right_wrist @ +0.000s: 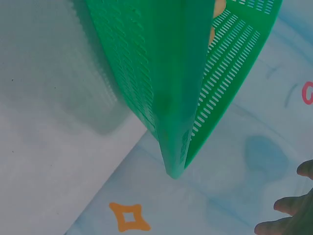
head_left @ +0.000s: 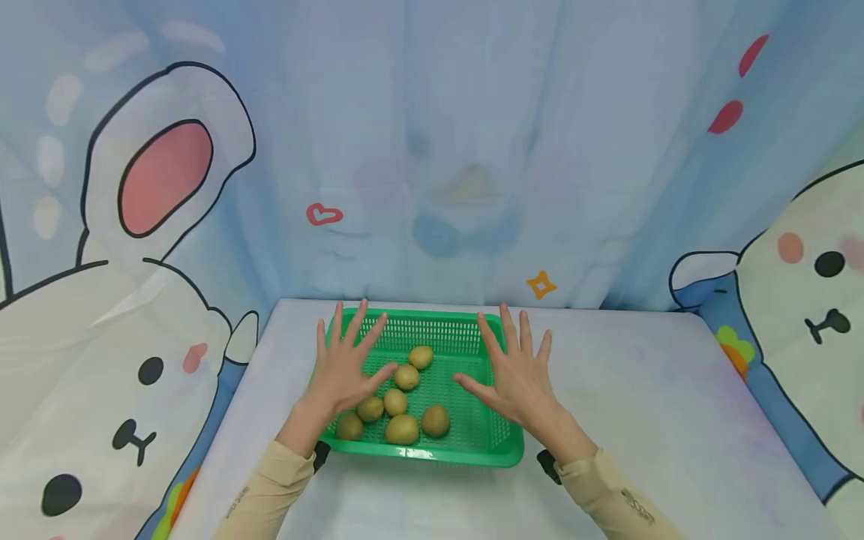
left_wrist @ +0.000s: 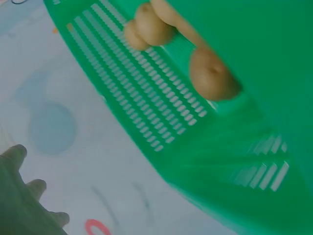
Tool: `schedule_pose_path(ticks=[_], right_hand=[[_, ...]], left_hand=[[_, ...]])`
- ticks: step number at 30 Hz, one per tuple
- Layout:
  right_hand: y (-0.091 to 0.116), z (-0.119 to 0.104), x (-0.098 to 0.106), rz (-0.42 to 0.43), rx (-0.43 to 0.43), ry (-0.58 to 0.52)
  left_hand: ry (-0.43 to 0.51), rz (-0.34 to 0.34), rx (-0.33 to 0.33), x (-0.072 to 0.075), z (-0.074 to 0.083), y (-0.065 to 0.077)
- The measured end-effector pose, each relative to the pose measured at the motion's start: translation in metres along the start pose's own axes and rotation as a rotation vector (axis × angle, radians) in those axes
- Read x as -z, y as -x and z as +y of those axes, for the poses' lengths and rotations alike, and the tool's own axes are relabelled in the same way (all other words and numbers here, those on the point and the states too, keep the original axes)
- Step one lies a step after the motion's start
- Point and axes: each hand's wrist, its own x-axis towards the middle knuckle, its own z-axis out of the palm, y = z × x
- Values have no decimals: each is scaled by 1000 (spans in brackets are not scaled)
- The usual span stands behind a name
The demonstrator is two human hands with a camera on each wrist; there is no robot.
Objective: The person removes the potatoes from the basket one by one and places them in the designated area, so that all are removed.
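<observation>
A green plastic basket with slotted walls stands on the white table, holding several potatoes mostly toward its left and near side. My left hand is spread over the basket's left side, fingers straight and pointing away from me, nothing in it. Over the right side, my right hand is spread in the same way, also holding nothing. The left wrist view shows a potato close behind the rim, with some left fingertips at the lower left. In the right wrist view, right fingertips show beside the basket's corner.
The white table extends to the right of the basket and in front of it. Behind hangs a light blue curtain printed with cartoon animals, meeting the table's back edge. A dark wrist strap shows at the right cuff.
</observation>
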Motion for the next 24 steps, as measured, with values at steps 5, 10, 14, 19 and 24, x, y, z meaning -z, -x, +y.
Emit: schedule_pose_path(ticks=[5,10,14,19,24], right_hand=[[-1,-1,-1,-23,1,-10],[1,-1,-1,-53,-6,-14],[1,-2,-1,-55,-7,-14],[0,-9,0,-80,26,-17],[-3,-16,2,-97,56,-22]], left_hand=[[43,-69,8,6,-19,-5],[91,-70,14,13,-38,-9],[143,-69,32,14,-54,-11],[191,-70,66,8,-74,-7],[292,-88,80,-5,-83,3]])
